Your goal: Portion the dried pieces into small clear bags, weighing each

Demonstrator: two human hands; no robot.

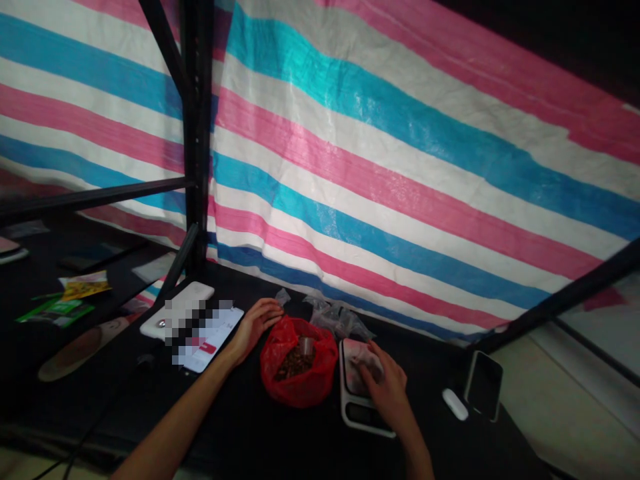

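A red plastic bag [325,377] stands with its mouth spread on the black table, holding loose brown bits and a small clear cup [306,347]. Beside its far left rim is my left hand [257,327], fingers stretched out, the tips near a small clear plastic bag [283,296]. My right hand [390,380] lies over the shiny plate of a white kitchen scale [367,421], right of the red bag. Its thumb and fingers are apart; the palm side is hidden. Several crumpled clear plastic bags [343,320] lie behind the red bag and scale.
Left of my forearm are a lit phone [205,350] and a white device [197,293]. A white case [455,404] and a dark-screened phone [484,385] sit at the right. A black metal post [196,147] and striped sheeting [350,167] rise behind. Green and yellow packets [57,311] lie far left.
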